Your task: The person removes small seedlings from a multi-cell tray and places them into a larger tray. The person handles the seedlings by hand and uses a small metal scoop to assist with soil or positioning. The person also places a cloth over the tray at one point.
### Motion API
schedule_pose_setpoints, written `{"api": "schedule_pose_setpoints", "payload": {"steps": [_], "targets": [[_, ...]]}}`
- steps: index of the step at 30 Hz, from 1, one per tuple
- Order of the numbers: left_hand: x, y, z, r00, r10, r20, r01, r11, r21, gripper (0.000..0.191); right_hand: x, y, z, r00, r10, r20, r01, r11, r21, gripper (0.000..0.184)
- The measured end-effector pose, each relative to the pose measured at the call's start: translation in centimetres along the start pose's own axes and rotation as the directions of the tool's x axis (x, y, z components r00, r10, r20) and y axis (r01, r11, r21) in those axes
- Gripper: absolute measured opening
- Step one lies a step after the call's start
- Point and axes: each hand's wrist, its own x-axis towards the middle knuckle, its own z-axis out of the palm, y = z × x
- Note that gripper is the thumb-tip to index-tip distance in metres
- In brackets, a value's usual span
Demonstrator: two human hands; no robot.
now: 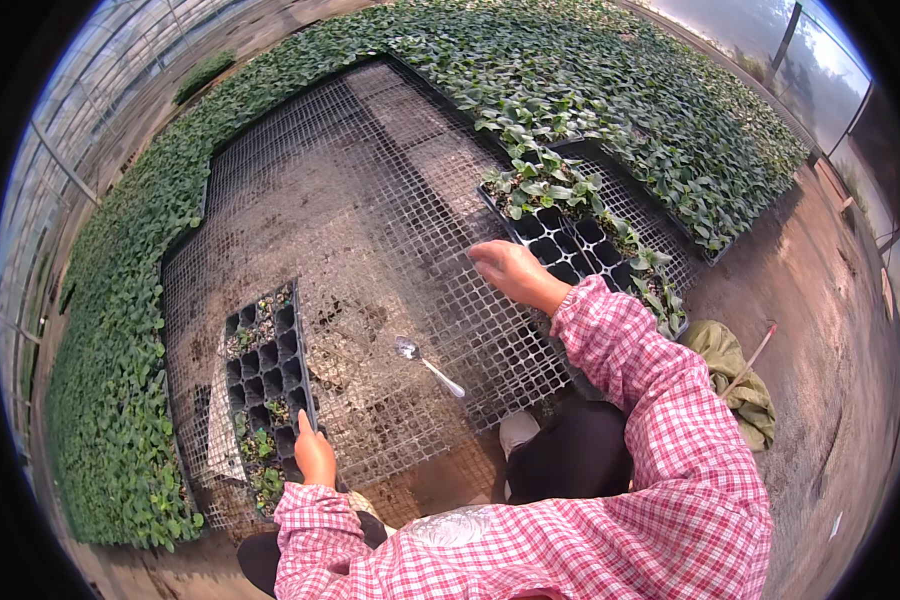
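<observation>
At the lower left, my left hand (314,452) is at the right edge of a black plastic seedling tray (271,373), which holds a few small plants among bare cells; whether the fingers grip its rim is hard to tell. My right hand (514,271) hovers over the mesh just left of a second seedling tray (546,238), palm down, with nothing seen in it. Leafy seedlings (547,184) fill the far and right cells of that tray, and its near-left cells are bare. A metal spoon (429,365) lies on the wire mesh bench (375,225) between my hands.
Dense trays of green seedlings (630,97) border the bench at the back and right, and more seedlings (112,420) line the left. An olive cloth bag (742,382) with a thin stick (751,358) stands at the right, by the dirt floor (817,300).
</observation>
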Motion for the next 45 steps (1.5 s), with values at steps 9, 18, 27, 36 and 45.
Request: {"api": "schedule_pose_setpoints", "payload": {"steps": [9,18,27,36,45], "targets": [[1.3,1.6,-0.4,0.967,-0.082,0.241,0.132,0.971,-0.198,0.062,21.6,16.3,0.7,0.515,0.823,-0.24,-0.181,0.378,0.908,0.052],[3.8,1.3,-5.0,0.863,0.006,0.505,0.065,0.99,-0.123,0.036,24.1,29.0,-0.7,0.294,0.951,-0.096,0.133,0.059,0.989,0.029],[4.1,0.5,-4.1,0.84,0.002,0.543,0.082,0.988,-0.13,0.04,27.8,27.9,-2.0,0.395,0.915,-0.079,0.007,0.083,0.997,0.012],[3.4,1.9,-6.0,0.835,0.11,0.539,0.01,0.977,-0.214,0.045,35.7,14.0,7.3,0.616,0.783,0.084,-0.147,0.01,0.989,0.009],[-1.1,-0.2,-7.6,0.836,0.332,0.436,-0.172,0.914,-0.367,0.035,31.5,-1.7,17.1,0.703,0.686,0.189,-0.356,0.109,0.928,0.008]]}}
